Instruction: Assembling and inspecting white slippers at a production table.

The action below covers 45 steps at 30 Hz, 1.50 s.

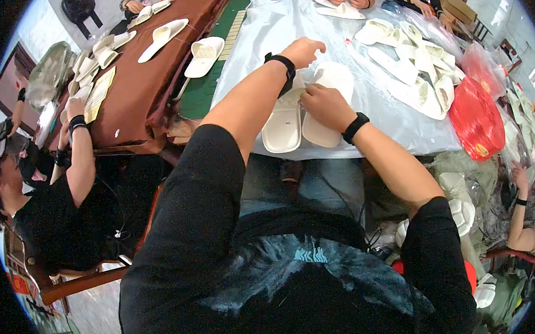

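Observation:
Two cream slippers lie side by side, heels toward me, on the plastic-covered table. The left slipper [282,130] shows its rimmed insole; the right slipper [322,132] shows a plain beige face. My right hand [328,105] lies over the right slipper with its fingers closed at the inner edge, near the gap between the pair. My left hand [302,53] is raised past the left slipper's far end, fingers curled in. Whatever is between them, if anything, is too small to make out. My left wrist hides part of the left slipper.
A heap of cream slippers [418,63] and a red plastic bag [478,118] lie at the right. One slipper [204,56] rests on a green mat; others lie on a brown-covered table [133,102]. Co-workers sit left, right and across; one across handles a slipper [340,11].

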Available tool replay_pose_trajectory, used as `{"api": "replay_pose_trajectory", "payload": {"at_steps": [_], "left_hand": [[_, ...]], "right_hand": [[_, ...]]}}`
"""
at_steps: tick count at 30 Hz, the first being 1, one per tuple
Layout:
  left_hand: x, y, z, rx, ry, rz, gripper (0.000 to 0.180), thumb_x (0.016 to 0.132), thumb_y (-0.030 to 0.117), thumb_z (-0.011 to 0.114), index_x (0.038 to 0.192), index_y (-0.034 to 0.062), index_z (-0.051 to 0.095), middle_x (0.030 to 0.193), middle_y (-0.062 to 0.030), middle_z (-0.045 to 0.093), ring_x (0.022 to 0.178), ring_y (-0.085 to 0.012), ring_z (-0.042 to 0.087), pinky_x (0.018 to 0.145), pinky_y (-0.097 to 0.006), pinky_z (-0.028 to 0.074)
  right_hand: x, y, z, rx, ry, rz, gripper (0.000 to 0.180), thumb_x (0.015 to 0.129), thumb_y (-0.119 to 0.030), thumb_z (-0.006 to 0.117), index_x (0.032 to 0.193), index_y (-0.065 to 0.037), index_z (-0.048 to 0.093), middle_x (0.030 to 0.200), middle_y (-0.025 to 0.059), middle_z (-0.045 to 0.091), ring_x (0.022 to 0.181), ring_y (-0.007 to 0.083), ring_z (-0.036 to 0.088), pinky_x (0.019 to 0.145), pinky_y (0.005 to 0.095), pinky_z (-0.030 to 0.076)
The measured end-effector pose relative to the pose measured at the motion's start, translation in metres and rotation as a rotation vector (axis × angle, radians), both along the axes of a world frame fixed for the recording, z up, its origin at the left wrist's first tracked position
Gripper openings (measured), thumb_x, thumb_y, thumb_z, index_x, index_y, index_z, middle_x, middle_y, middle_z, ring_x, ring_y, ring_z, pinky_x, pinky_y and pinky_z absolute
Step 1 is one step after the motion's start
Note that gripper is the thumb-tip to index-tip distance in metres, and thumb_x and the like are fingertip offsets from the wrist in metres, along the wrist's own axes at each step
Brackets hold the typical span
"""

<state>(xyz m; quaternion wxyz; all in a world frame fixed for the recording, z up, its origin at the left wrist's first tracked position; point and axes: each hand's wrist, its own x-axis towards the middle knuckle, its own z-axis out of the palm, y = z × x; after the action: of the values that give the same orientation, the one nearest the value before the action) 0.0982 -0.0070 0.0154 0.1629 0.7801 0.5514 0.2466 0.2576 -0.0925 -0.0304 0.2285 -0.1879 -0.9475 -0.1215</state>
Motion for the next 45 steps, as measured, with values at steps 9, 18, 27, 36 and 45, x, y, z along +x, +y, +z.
{"api": "replay_pose_trajectory", "payload": {"at_steps": [9,18,27,36,45], "left_hand": [[0.026,0.019,-0.005,0.133,0.648,-0.119,0.037,0.083,0.000,0.048,0.111,0.0171,0.066,0.103,-0.0172,0.065,0.094,-0.0313,0.064,0.083,-0.039,0.051],[0.016,0.017,-0.010,0.192,0.436,0.131,0.011,0.077,0.007,0.055,0.079,0.0063,0.066,0.085,-0.0181,0.067,0.080,-0.0327,0.066,0.072,-0.040,0.053],[0.002,0.004,-0.014,0.198,0.317,0.066,0.023,0.083,0.008,0.056,0.101,0.0150,0.068,0.099,-0.0150,0.067,0.092,-0.0300,0.065,0.079,-0.040,0.052],[0.014,0.019,-0.021,0.160,0.562,0.105,0.016,0.080,0.011,0.055,0.084,0.0060,0.069,0.087,-0.0187,0.067,0.080,-0.0322,0.067,0.070,-0.042,0.054],[-0.010,-0.011,-0.010,0.433,0.318,0.126,0.010,0.083,0.012,0.052,0.084,0.0092,0.061,0.078,-0.0151,0.065,0.074,-0.0340,0.064,0.063,-0.043,0.050]], "right_hand": [[0.003,-0.005,0.002,-0.018,0.008,-0.005,0.009,0.078,-0.011,0.056,0.081,-0.004,0.060,0.079,0.0099,0.059,0.082,0.0252,0.062,0.065,0.0362,0.054],[0.006,-0.013,0.006,-0.062,0.050,-0.017,0.005,0.077,-0.009,0.054,0.078,-0.004,0.056,0.083,0.0097,0.056,0.084,0.0258,0.060,0.064,0.0366,0.053],[0.009,-0.008,0.002,-0.096,0.085,0.031,0.008,0.079,-0.011,0.058,0.081,-0.003,0.056,0.082,0.0098,0.054,0.083,0.0273,0.059,0.065,0.0388,0.051],[0.007,-0.009,0.006,-0.101,0.134,0.037,0.008,0.080,-0.010,0.055,0.078,-0.003,0.053,0.080,0.0106,0.054,0.081,0.0282,0.059,0.066,0.0384,0.052],[0.008,-0.018,0.034,-0.023,0.407,-0.084,0.031,0.078,-0.004,0.059,0.108,-0.009,0.058,0.111,0.0099,0.054,0.101,0.0295,0.055,0.075,0.0378,0.052]]}}
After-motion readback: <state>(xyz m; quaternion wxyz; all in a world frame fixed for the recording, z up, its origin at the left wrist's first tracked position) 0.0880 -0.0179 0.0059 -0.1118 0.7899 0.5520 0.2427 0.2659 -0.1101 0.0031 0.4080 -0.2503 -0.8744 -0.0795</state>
